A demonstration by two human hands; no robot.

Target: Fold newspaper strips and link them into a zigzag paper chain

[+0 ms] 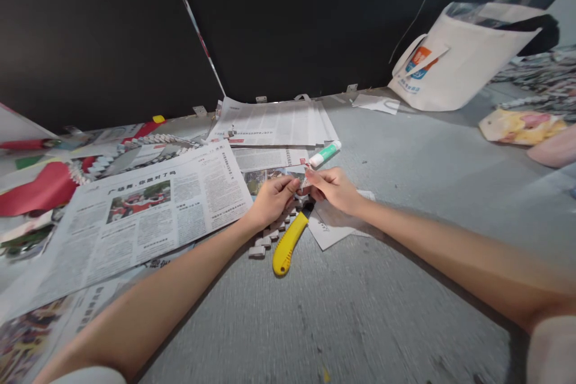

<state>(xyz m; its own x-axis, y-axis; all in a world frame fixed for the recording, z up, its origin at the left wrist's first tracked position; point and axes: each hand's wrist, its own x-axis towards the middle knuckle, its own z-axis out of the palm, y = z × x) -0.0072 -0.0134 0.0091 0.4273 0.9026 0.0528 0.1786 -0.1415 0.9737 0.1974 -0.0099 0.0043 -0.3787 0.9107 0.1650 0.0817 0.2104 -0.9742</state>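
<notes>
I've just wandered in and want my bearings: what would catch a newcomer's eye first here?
Probably the yellow cutter, lying on the grey surface just this side of the left hand and right hand, which pinch a small paper piece at the centre. Next might come the red paper at far left and the white bag at upper right.

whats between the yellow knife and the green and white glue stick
In the head view, the fingertips of the left hand and right hand, pinching a small paper piece, lie between them.
</notes>
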